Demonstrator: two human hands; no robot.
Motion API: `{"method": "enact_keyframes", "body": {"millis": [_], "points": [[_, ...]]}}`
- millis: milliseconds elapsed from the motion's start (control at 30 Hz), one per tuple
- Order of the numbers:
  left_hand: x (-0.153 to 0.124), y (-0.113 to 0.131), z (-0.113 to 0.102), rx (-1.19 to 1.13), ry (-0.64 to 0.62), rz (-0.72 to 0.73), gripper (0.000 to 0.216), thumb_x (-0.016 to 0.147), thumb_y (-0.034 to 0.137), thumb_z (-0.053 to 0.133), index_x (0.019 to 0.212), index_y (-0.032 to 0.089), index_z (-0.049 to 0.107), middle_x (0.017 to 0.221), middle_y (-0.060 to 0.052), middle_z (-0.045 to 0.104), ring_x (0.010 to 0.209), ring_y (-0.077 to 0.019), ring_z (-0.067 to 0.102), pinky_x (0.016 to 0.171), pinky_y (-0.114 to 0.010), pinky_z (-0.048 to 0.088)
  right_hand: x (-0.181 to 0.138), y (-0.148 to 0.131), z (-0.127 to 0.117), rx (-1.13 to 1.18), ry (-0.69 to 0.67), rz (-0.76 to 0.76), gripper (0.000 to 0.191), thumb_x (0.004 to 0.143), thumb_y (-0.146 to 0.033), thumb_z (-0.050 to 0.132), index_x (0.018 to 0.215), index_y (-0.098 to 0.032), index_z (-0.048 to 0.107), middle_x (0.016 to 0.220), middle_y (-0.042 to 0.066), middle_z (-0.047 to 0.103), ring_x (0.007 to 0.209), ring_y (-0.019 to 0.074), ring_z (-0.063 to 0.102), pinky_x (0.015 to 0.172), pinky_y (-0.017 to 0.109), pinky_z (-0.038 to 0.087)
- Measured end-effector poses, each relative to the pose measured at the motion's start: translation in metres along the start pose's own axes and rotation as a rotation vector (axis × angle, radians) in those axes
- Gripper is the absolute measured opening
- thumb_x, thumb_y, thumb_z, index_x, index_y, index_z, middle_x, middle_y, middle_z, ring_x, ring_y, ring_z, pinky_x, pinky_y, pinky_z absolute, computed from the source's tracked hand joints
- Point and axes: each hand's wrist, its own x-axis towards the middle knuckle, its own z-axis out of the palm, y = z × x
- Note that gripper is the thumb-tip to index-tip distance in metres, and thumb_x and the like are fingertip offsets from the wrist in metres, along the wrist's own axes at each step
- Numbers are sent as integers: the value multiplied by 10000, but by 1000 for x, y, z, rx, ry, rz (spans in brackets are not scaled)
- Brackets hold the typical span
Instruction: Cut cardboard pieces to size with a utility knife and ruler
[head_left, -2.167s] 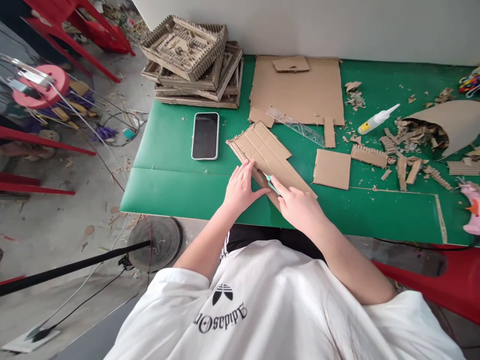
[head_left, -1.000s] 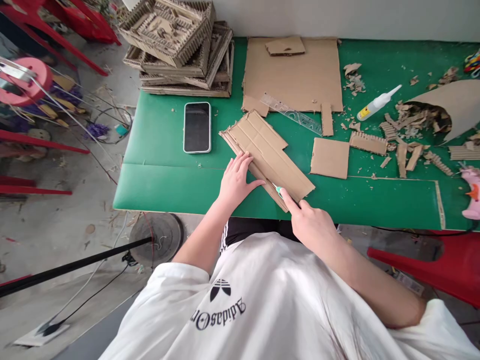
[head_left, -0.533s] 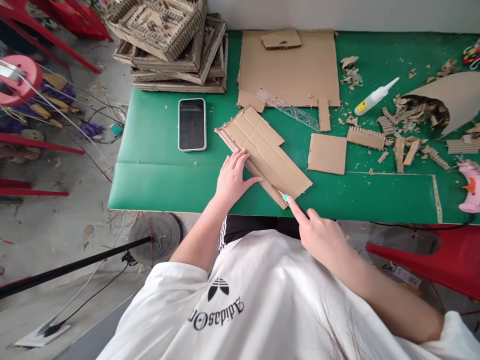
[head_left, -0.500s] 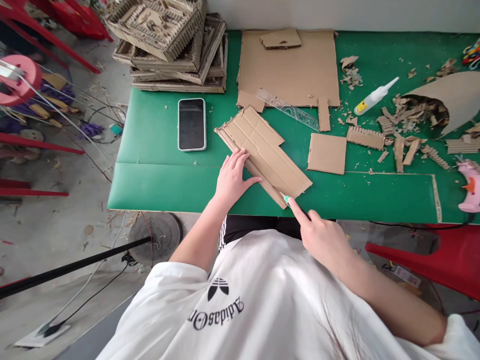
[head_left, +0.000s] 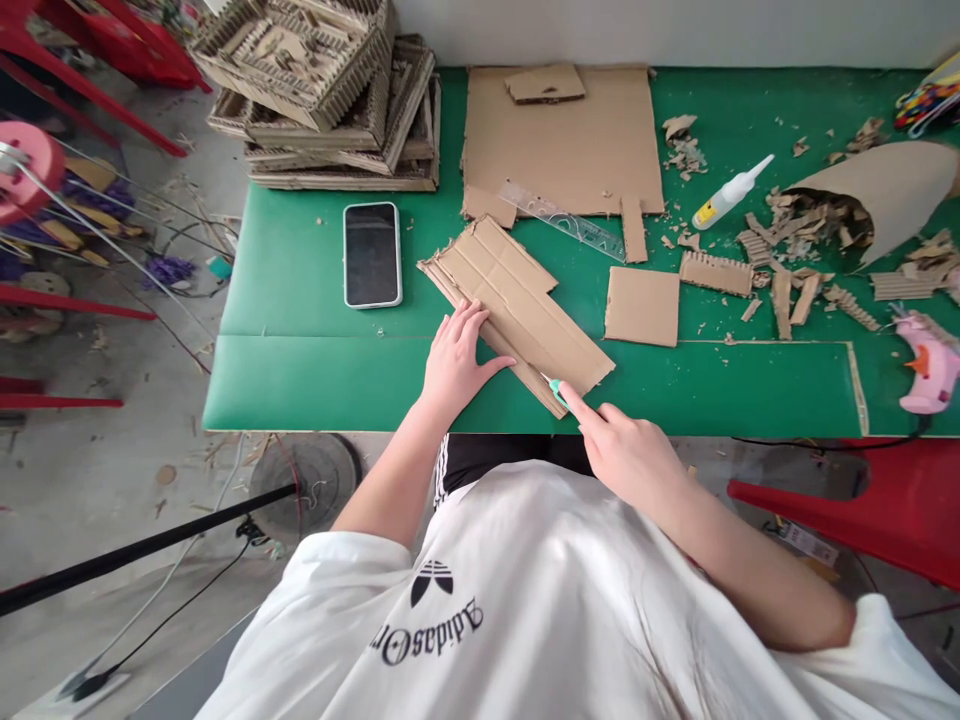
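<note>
A long piece of cardboard [head_left: 532,300] with creases and a notched far side lies slantwise near the table's front edge. My left hand [head_left: 454,362] rests on its left part, fingers stretched and thumb spread out along the near strip. In my right hand [head_left: 626,448] is a craft knife [head_left: 556,388] with a green front end, the index finger extended along it. Its blade tip touches the cardboard near the long front side, close to the right end. Most of the knife's handle is hidden by the hand.
On the green table [head_left: 300,385] are a phone [head_left: 373,255], stacked cardboard frames [head_left: 337,145], a large cardboard sheet [head_left: 562,140], a clear ruler [head_left: 562,222], a cardboard square [head_left: 642,306], a glue bottle [head_left: 731,195], scraps [head_left: 806,235] and a pink glue gun [head_left: 928,365].
The knife in my right hand has shifted slightly up and left along the cardboard's near strip. My left hand stays in place on the cardboard. The whole view has moved a little.
</note>
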Motion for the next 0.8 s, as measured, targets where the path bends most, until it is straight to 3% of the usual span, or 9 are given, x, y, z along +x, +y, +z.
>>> {"method": "enact_keyframes", "body": {"millis": [167,500,800], "points": [[0,0,0,4,4,5,676,701,461,735,1239,143,478,1366,-156,494,1336,-290,378,1113,-464,307,10,-6,-7,-21,-91,23,652,866,-143,326,1479,-296,166,764,22,568,530,147,574,431,277,237],[1,0,0,2,-2,-9,669,699,461,737,1230,143,483,1368,-153,493,1338,-280,377,1122,-453,296,-13,-4,-6,-103,-108,23,681,821,-88,371,1465,-268,238,688,17,552,470,125,549,395,238,286],[1,2,-3,8,-22,-24,652,722,467,718,1251,180,468,1380,-142,480,1343,-286,369,1117,-473,291,-36,8,18,-154,60,-26,681,787,-72,398,1442,-239,318,634,-4,512,415,106,508,373,237,262]]}}
